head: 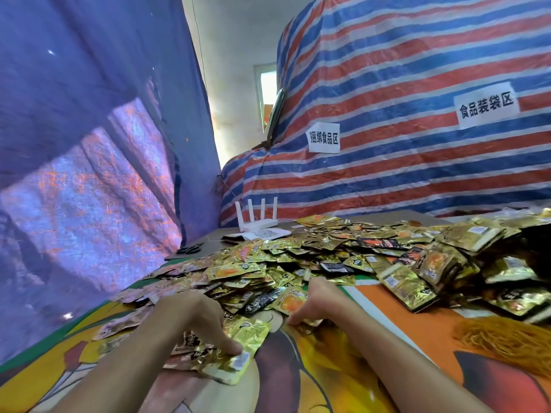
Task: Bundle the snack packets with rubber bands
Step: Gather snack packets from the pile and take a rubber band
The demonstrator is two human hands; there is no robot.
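— Where are the hands?

— Both forearms reach out over the bright cartoon-print table cover (387,317). The left hand (190,320), at seven o'clock, is palm down with its fingers stretched out and pressing flat on a crinkled gold packet (249,338). It grips nothing, it only presses.

— And the other?

— The right hand (316,302), near six o'clock, has bent knuckles and its fingertips down on the near edge of the heap. I cannot tell whether it is pinching a packet.

— The heap itself?

— The shiny gold foil snack packets (298,263) are spread loose from nine o'clock round to three, piled deepest at two. The tangled mound of yellow-orange rubber bands (507,341) sits at four o'clock, well apart from both hands.

— Anything readable?

— Two white paper signs are on the red, white and blue striped tarp (387,84). The smaller sign (323,138) reads 捆绑食品区 and the larger sign (486,105) reads 食品装袋区. At twelve o'clock a white four-antenna router (258,216) stands behind a QR-code card (265,234).
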